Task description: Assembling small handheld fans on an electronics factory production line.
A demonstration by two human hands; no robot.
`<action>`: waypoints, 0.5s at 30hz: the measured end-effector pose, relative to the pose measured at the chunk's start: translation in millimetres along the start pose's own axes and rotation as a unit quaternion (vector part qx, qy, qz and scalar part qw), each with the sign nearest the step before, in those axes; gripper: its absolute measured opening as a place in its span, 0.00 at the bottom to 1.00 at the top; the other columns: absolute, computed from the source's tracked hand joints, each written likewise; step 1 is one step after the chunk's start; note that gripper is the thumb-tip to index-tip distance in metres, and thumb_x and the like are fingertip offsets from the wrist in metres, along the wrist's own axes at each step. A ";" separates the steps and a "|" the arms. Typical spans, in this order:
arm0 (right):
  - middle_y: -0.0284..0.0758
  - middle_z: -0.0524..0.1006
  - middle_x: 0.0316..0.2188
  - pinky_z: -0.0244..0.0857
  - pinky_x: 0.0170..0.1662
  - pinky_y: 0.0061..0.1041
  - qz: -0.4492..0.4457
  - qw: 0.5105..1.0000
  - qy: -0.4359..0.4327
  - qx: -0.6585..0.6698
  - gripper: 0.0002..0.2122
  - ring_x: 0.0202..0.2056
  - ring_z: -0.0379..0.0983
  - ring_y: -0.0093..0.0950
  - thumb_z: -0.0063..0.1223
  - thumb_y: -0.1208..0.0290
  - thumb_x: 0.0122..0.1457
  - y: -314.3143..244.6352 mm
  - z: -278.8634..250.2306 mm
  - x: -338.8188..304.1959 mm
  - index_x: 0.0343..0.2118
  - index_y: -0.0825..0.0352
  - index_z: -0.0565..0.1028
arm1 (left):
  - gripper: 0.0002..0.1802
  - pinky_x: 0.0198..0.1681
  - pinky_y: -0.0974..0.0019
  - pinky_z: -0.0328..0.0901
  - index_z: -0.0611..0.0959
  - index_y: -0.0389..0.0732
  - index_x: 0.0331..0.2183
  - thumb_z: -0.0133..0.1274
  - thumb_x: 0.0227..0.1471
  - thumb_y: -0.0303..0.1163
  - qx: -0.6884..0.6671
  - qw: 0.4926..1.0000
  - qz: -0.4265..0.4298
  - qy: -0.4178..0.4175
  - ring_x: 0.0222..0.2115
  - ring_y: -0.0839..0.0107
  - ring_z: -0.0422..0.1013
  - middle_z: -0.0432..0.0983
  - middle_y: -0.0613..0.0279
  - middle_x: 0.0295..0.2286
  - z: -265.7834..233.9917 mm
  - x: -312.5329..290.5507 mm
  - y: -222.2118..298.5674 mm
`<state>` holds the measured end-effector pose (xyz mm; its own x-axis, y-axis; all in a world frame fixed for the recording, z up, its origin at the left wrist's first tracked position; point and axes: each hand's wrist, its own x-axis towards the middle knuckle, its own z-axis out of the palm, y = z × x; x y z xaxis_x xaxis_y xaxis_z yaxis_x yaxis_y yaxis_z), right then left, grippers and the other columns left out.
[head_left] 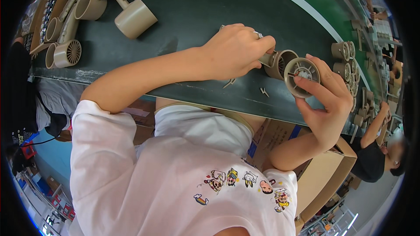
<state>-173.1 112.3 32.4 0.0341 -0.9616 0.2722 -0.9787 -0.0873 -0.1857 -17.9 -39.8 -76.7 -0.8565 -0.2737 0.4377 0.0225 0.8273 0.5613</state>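
Observation:
My left hand [240, 50] is closed round the handle of a beige hair-dryer-shaped housing [274, 71], and a ring shows on one finger. The housing's round barrel faces right, with slats visible inside its mouth. Close beside that mouth, my right hand [330, 89] grips a beige round cup-like part [290, 83] by its rim. Spokes and a pale hub show inside this part, with my thumb across its opening. Whether the two pieces touch, I cannot tell. Below them on the dark green table [188, 94] lie small beige plastic pieces [264, 91].
Another beige housing [136, 18] lies at the far left, near several more in a row. Beyond these is a carton of small parts [51, 11]. Round beige parts [341, 51] are stacked at right. An open cardboard box [326, 177] stands below the table; a person in black [372, 159] is at right.

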 end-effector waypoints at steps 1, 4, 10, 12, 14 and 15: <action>0.39 0.79 0.40 0.68 0.39 0.28 -0.013 1.000 0.004 -0.002 0.18 0.39 0.76 0.37 0.60 0.81 0.24 2.1 0.6 -0.5 0.26 0.65 0.80 | 0.17 0.34 0.57 0.66 0.76 0.41 0.34 0.63 0.40 0.29 -0.004 1.000 -0.003 -0.005 0.28 0.57 0.73 0.76 0.59 0.24 -0.3 -0.1 -0.4; 0.40 0.79 0.42 0.68 0.42 0.30 -0.030 0.999 0.011 0.005 0.18 0.42 0.76 0.38 0.59 0.82 0.23 6.2 1.8 -2.2 0.27 0.65 0.80 | 0.18 0.36 0.58 0.65 0.75 0.43 0.36 0.63 0.40 0.30 -0.003 1.000 -0.010 -0.023 0.29 0.60 0.72 0.75 0.62 0.25 -1.5 0.1 -1.5; 0.38 0.78 0.44 0.68 0.43 0.31 -0.046 0.999 0.014 0.004 0.18 0.45 0.75 0.39 0.59 0.82 0.24 6.1 11.6 1.8 0.27 0.66 0.80 | 0.19 0.40 0.58 0.66 0.78 0.45 0.40 0.62 0.42 0.31 0.007 0.999 0.003 -0.037 0.33 0.61 0.73 0.78 0.62 0.31 -1.2 0.4 0.9; 0.38 0.78 0.44 0.68 0.44 0.31 -0.045 0.999 0.009 0.006 0.18 0.45 0.75 0.38 0.59 0.82 0.24 4.3 14.3 3.7 0.27 0.66 0.80 | 0.20 0.41 0.58 0.67 0.79 0.46 0.41 0.62 0.43 0.32 0.027 0.998 0.001 -0.050 0.34 0.61 0.74 0.79 0.61 0.34 -0.4 -0.1 1.5; 0.37 0.78 0.44 0.68 0.44 0.32 -0.048 0.999 -0.002 0.004 0.18 0.46 0.75 0.37 0.59 0.83 0.25 2.1 16.0 5.4 0.27 0.66 0.80 | 0.18 0.41 0.58 0.67 0.81 0.46 0.40 0.61 0.44 0.36 0.072 0.997 0.027 -0.019 0.35 0.62 0.74 0.78 0.59 0.37 3.7 -2.9 -0.1; 0.37 0.78 0.44 0.68 0.44 0.32 -0.048 0.999 -0.002 0.004 0.18 0.46 0.75 0.37 0.59 0.83 0.25 2.2 16.4 5.5 0.27 0.66 0.80 | 0.18 0.41 0.58 0.67 0.81 0.46 0.40 0.61 0.44 0.36 0.072 0.997 0.027 -0.019 0.35 0.62 0.74 0.78 0.59 0.37 4.2 -2.8 -0.2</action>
<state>-171.8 102.5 18.1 0.1280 -0.9501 0.2846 -0.9692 -0.1808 -0.1675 -17.7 -37.1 -81.0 -0.8749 -0.2108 0.4359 -0.0032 0.9028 0.4301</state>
